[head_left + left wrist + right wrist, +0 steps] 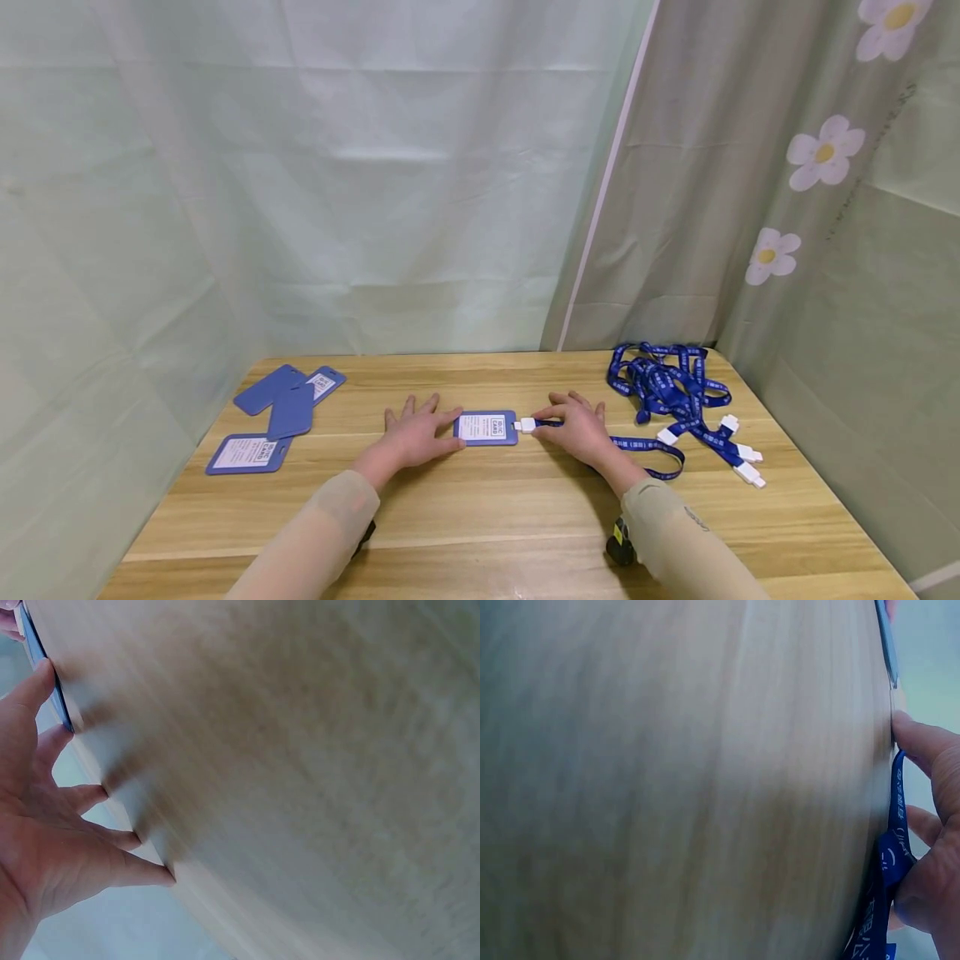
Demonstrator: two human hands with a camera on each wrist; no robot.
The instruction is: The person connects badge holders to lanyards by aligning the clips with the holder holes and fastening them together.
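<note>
A blue ID card holder (pixel 485 428) with a white printed card lies flat near the middle of the table. My left hand (pixel 414 437) holds its left end by the corners between thumb and index finger; the other fingers spread out with their tips on the wood. From the right, my right hand (pixel 577 429) pinches a blue lanyard (pixel 647 444) just behind its white clip (pixel 527 425). The clip's narrow tip meets the holder's slotted right end. In the right wrist view, the lanyard's printed strap (pixel 898 795) runs back under the palm.
Several more blue card holders (pixel 291 411) lie overlapping at the left. A tangled heap of blue lanyards (pixel 663 379) with white clips (pixel 748 473) is at the right. Curtains (pixel 420 208) hang behind and beside the wooden table (pixel 480 517).
</note>
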